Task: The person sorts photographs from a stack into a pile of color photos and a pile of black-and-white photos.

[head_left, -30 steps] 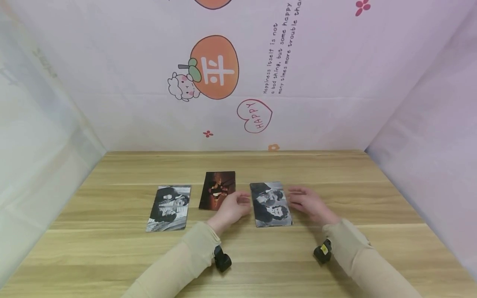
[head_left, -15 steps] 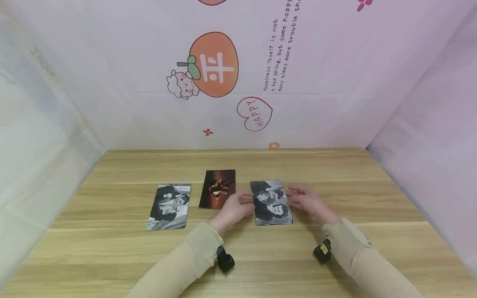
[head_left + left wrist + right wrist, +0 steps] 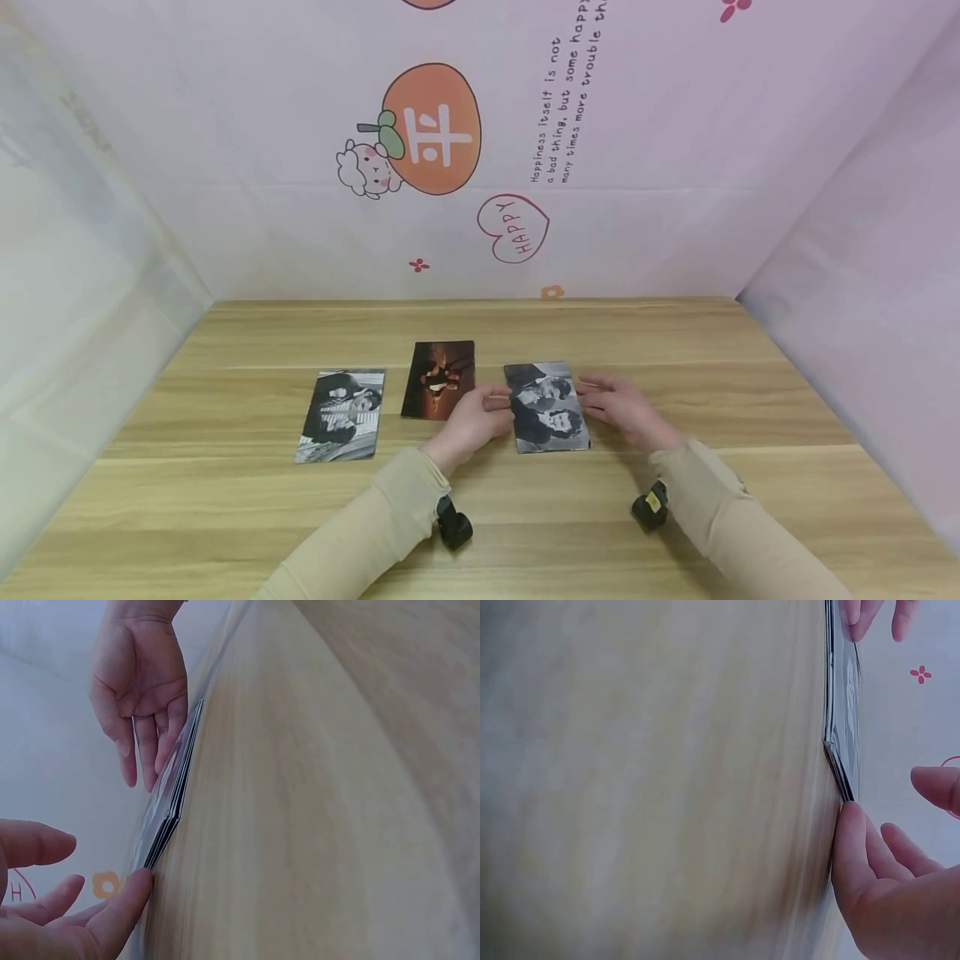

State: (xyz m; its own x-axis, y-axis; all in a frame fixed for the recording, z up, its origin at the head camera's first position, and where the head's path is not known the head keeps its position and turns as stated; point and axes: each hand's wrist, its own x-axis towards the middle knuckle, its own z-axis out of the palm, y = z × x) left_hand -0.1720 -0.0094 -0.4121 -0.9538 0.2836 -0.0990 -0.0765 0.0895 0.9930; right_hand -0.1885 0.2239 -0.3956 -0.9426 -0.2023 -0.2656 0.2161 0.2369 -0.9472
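A small stack of photo cards (image 3: 548, 410), topped by a black-and-white picture of two people, lies flat between my hands. In the head view my left hand (image 3: 472, 421) is at its left edge. The left wrist view shows a fingertip of that hand (image 3: 71, 922) against the edge of the stack (image 3: 172, 791), thumb raised apart. On the opposite side, my right hand (image 3: 622, 410) has its fingertips at the right edge. The right wrist view shows this hand (image 3: 892, 877) with relaxed fingers touching the layered card edge (image 3: 829, 690), its thumb apart from the cards.
Farther left lies another black-and-white photo card (image 3: 341, 417). A dark reddish-brown photo card (image 3: 438, 379) sits behind my left hand, which overlaps its corner. The wooden table (image 3: 525, 542) meets a white printed cloth (image 3: 637, 233) at the back, with cloth walls on both sides.
My left hand has moved slightly right, up to the stack's left edge. My right hand has shifted slightly left to its right edge. The cards stay in place.
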